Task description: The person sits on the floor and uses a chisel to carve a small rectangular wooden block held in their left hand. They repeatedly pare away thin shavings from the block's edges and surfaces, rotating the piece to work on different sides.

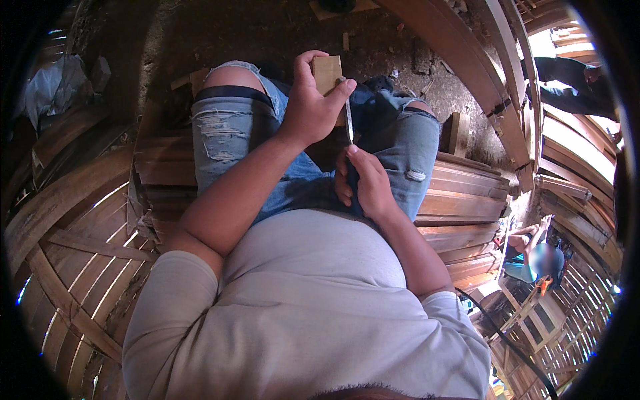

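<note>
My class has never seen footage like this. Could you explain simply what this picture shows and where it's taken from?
No machine here: a wide fisheye camera on a person's head looks down, so straight edges bend near the rim. The person's left hand grips a rectangular wooden block. The right hand holds a flat-bladed tool, perhaps a chisel, by its dark handle; the left thumb is near the blade's far end. Stacked wooden boards show on both sides of the lap.
</note>
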Demonstrator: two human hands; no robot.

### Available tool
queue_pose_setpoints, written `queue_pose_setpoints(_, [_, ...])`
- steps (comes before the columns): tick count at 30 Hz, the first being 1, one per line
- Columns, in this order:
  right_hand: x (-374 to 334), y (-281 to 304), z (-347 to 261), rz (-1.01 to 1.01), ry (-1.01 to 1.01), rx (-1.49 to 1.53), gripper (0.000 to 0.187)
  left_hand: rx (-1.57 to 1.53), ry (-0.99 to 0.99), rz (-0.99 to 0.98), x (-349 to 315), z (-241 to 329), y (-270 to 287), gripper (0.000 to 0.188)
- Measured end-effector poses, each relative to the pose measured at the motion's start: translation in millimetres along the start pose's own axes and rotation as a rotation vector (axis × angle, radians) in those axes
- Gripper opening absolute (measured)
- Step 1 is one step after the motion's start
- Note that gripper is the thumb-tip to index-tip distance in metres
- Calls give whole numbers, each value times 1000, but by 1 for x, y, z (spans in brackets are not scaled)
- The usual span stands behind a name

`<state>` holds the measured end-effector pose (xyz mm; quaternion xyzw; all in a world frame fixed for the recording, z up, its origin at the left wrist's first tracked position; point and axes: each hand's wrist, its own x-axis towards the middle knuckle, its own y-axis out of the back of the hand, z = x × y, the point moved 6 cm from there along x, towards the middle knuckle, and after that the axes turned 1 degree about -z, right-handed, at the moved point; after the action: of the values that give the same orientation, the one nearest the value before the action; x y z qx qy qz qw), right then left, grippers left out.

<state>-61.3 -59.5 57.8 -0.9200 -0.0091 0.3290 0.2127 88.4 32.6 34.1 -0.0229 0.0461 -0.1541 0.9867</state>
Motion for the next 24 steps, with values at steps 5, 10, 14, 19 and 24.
queue_pose_setpoints(5, [4, 1, 3, -10, 21, 15, 47, -4, 15, 3, 0, -7, -1, 59])
queue_pose_setpoints(10, [5, 2, 3, -3, 9, 32, 48, 2, 63, -2, -1, -4, -1, 59])
queue_pose_setpoints(14, [7, 3, -1, 11, 20, -19, 48, -3, 62, 7, 4, -11, 1, 61])
queue_pose_setpoints(19, [7, 2, -9, -19, 0, 41, 49, -6, 22, -28, 6, -4, 3, 64])
queue_pose_setpoints(24, [0, 5, -6, -45, -20, 70, 48, -275, 89, -97, 2, 1, -7, 63])
